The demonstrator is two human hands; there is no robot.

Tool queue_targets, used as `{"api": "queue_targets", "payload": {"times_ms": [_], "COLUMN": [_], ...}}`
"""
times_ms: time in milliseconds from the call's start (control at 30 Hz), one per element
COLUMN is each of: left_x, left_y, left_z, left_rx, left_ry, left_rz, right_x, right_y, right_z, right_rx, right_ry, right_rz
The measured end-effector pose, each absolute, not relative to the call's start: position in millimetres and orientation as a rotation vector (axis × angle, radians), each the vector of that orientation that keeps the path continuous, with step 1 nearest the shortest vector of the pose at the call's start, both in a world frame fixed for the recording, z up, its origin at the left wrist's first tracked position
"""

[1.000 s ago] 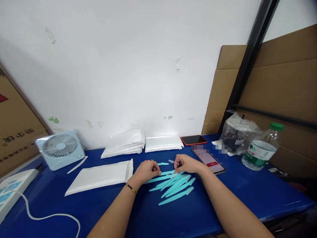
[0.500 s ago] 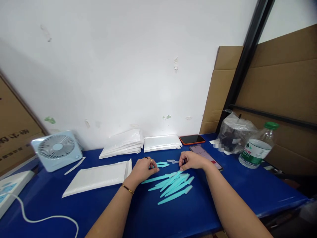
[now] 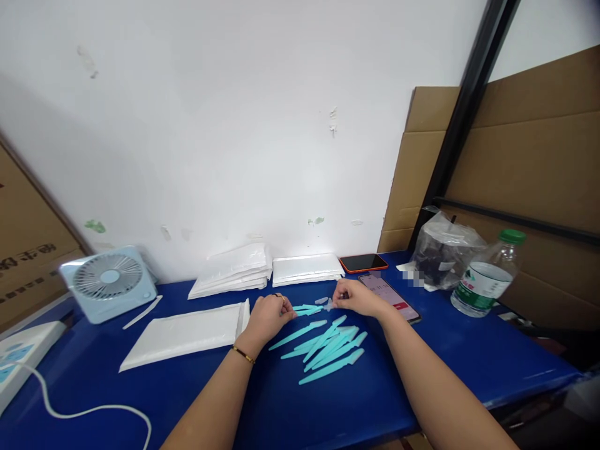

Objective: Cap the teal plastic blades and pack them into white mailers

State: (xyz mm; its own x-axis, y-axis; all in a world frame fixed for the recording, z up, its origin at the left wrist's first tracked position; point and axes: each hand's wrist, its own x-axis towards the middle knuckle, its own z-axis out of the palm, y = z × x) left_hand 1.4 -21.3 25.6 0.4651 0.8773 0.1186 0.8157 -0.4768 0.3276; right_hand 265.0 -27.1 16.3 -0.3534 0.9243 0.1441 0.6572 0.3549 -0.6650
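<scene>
Several teal eyebrow razors [image 3: 335, 344] lie in a loose fanned pile on the blue table, between my forearms. Behind the pile, my left hand [image 3: 272, 317] has thumb and fingers pinched at the handle end of a small group of teal eyebrow razors [image 3: 308, 309], whose heads point right. My right hand [image 3: 351, 297] is closed in a pinch just right of those heads, at a small clear blade cap [image 3: 329, 305]; the fingers partly hide it. Another clear cap [image 3: 321, 300] lies beside it on the table.
A white padded envelope [image 3: 187, 334] lies left of my left hand. More envelopes [image 3: 234, 270] are stacked against the wall. Two phones [image 3: 364, 263] are behind my right hand, with a bagged cup and a water bottle [image 3: 485, 278] farther right. A fan [image 3: 110, 281] stands left.
My right hand has moved up and slightly left from the razor pile to the clear caps. One razor in the pile lies a little farther left. My left hand has shifted slightly back.
</scene>
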Motion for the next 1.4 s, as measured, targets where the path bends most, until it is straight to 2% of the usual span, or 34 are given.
{"api": "queue_targets", "payload": {"times_ms": [100,333,800,933,1167,1400], "left_x": [1.3,12.9,17.7,13.9,21.8,28.7], "left_y": [-23.5,-36.8,-30.0,-25.9,-41.2,-45.6], "left_z": [29.3,23.9,27.6,26.7,26.7,20.2], "left_rx": [2.466,2.511,2.542,2.486,2.496,2.637], "left_ry": [1.536,1.347,1.507,1.604,1.370,1.298], "left_rz": [0.424,0.230,0.415,0.400,0.446,0.250], "right_x": [269.4,242.3,241.6,252.9,273.6,259.6], "right_y": [-28.2,-34.6,-32.9,-31.1,-37.8,-36.3], "right_z": [21.0,16.3,21.2,22.2,25.5,24.0], "right_rx": [-1.447,-1.340,-1.317,-1.455,-1.445,-1.347], "right_ry": [-2.053,-2.262,-2.271,-2.159,-2.386,-2.388], "right_rz": [0.596,0.709,0.553,0.483,0.682,0.656]}}
